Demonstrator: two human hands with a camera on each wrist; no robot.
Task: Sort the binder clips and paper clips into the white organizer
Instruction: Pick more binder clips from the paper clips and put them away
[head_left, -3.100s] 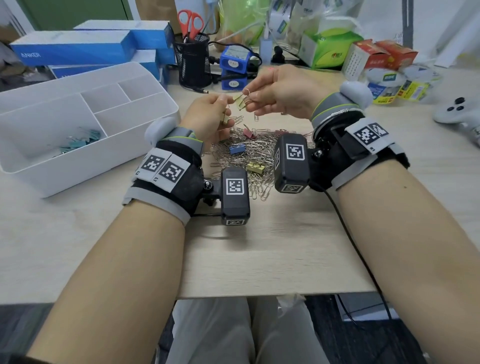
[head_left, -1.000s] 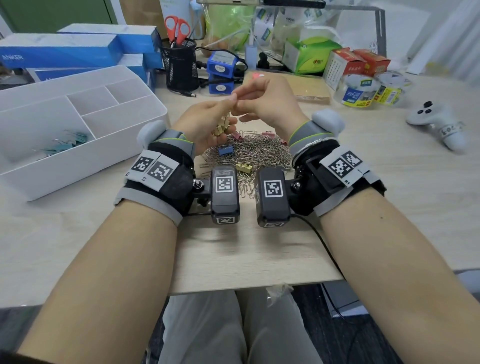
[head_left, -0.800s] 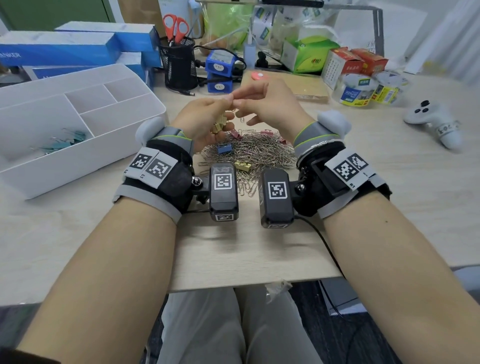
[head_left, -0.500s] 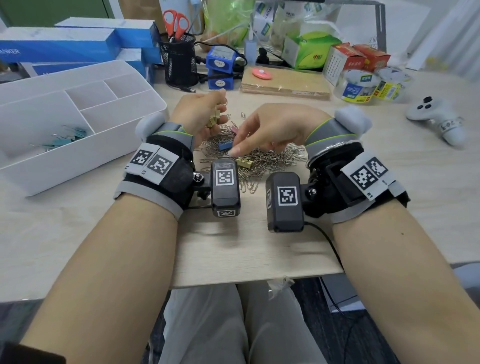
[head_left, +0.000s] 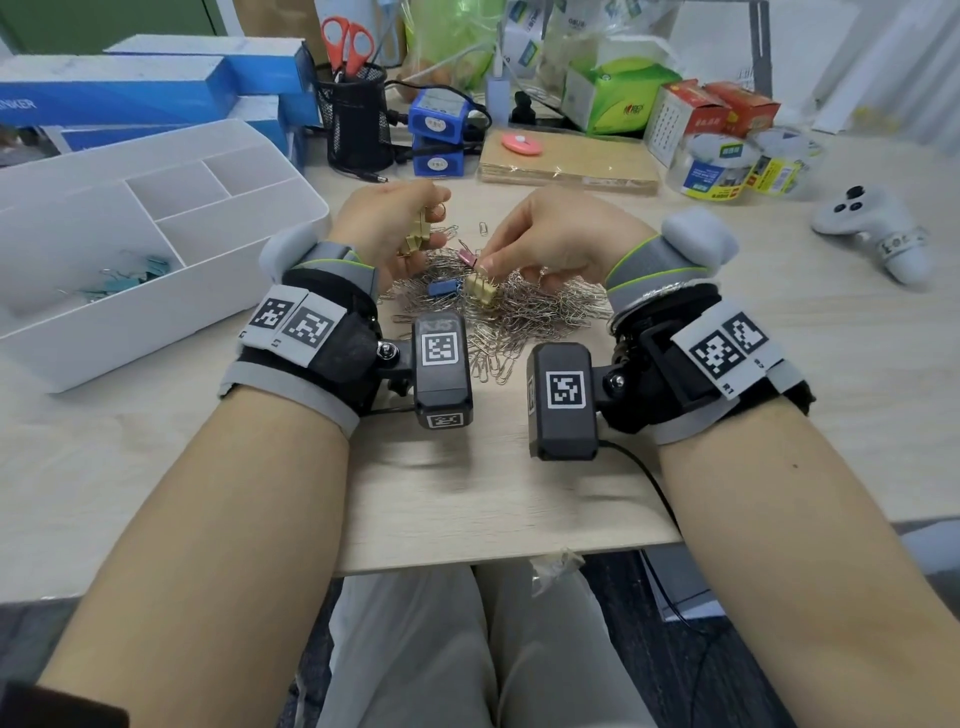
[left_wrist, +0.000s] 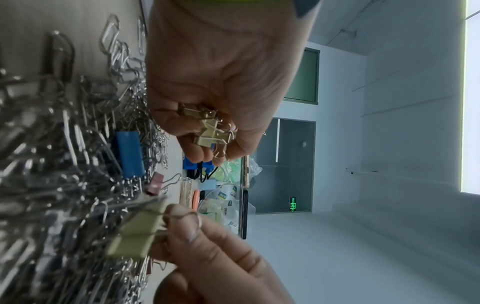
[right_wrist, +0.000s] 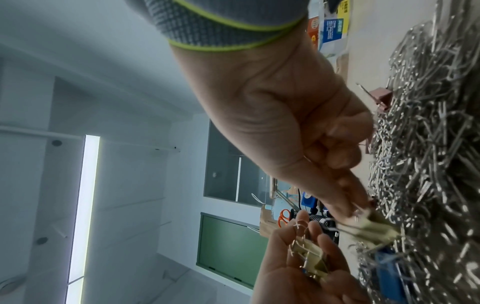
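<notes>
A heap of silver paper clips (head_left: 524, 312) lies mid-table with a blue binder clip (head_left: 445, 287) and a pink binder clip (head_left: 467, 256) on it. My left hand (head_left: 395, 228) holds a small bunch of gold binder clips (left_wrist: 207, 127) just above the heap's left edge. My right hand (head_left: 545, 239) pinches the wire handles of another gold binder clip (head_left: 480, 291), which hangs over the heap; the pinch shows close up (right_wrist: 374, 224). The white organizer (head_left: 218, 291) stands to the left, with teal binder clips (head_left: 130, 278) in its large front compartment.
A black mesh pen cup (head_left: 356, 119) with scissors, blue boxes (head_left: 156, 83), tape rolls (head_left: 717, 166) and a wooden board (head_left: 566, 166) crowd the back of the table. A white controller (head_left: 872, 228) lies at the right. Bare wood (head_left: 467, 478) lies between my wrists and the near edge.
My right hand dropped from beside the left hand down to the heap and took hold of a gold binder clip. The left hand kept its bunch and barely moved.
</notes>
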